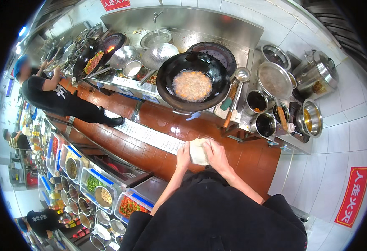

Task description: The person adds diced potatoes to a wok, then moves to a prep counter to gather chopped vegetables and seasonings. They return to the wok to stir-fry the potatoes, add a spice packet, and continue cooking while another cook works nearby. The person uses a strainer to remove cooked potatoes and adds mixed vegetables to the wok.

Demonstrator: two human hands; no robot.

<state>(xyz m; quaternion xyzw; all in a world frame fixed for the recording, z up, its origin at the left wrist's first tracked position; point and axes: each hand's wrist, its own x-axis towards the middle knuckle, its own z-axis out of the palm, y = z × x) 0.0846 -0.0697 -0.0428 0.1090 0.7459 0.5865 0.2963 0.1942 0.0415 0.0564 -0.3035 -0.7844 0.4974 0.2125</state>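
My left hand (183, 155) and my right hand (216, 154) grip a bundled whitish cloth (198, 153) in front of my body, one at each side. Most of the fingertips are hidden behind it. Beyond my hands, a large black wok (166, 77) sits on the steel range. Pale and orange food pieces (192, 86) bubble in foaming oil inside the wok. On the wok's right rest a steel ladle (242, 74) with a wooden handle and a green-banded brush (226, 104).
A strainer (274, 80), steel pots (265, 125) and a basin (309, 118) crowd the right counter. Two perforated ladles (160, 56) lie left of the wok. A co-worker (50, 88) stands at another wok. Ingredient tubs (98, 185) line the counter at left. The tiled floor (158, 114) shines.
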